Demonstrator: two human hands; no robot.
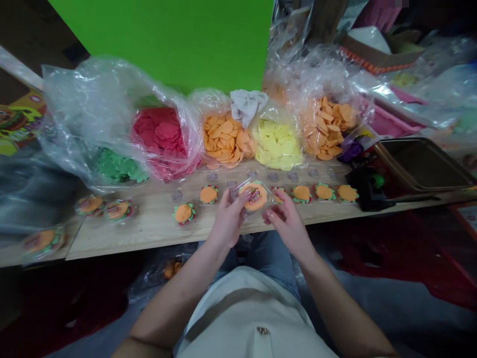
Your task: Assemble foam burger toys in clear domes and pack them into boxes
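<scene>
A clear plastic package [255, 195] holds a toy burger with an orange foam bun and a small printed label on top. My left hand [231, 215] grips its left side, with the thumb pressed on the label. Beside the package's right edge is my right hand [285, 217], its thumb and forefinger apart and the other fingers curled. Several foam burgers stand in a row on the wooden table, among them a burger [301, 194] to the right and a burger [184, 214] to the left. Small clear plastic pieces [273, 176] lie behind them.
Along the back stand bags of foam pieces: green [121, 165], red [160, 136], orange [225, 139], yellow [278, 141] and more orange [328, 127]. Packaged burgers [118, 210] sit at the left. A dark tray-like appliance [427, 161] occupies the right end, below a green panel [167, 44].
</scene>
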